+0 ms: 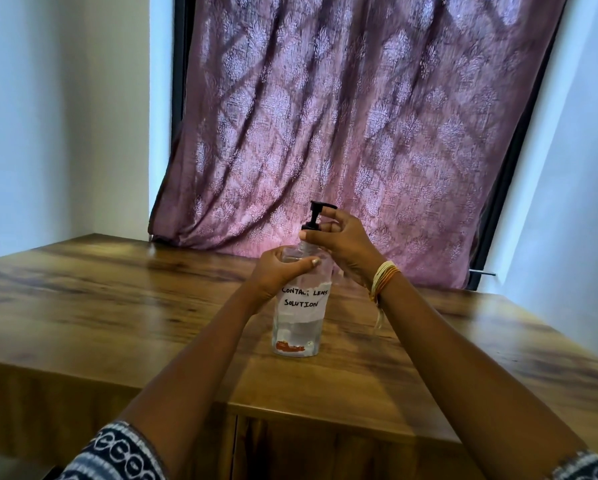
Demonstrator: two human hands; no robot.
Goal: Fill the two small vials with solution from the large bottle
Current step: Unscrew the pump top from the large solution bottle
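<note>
Pale blue walls frame a window covered by a mauve patterned curtain (342,126), and below it a wooden table (100,296) with a glossy grain fills the lower half of my view. Near the middle of the table stands the large bottle (299,320), upright, clear plastic, with a white label hand-lettered "CONTACT LENS SOLUTION" and a black pump (316,216) on top. I see the left hand (278,275) wrapped around the bottle's shoulder, fingers curled closed on it, thumb lying across the front. The right hand (342,244) is up at the neck, its thumb and fingers pinched around the black collar of the pump, just under the nozzle head. Yellow and orange threads (382,280) circle the right wrist, one loose end hanging down. Dark, white-patterned sleeves (117,455) show at the bottom corners.
</note>
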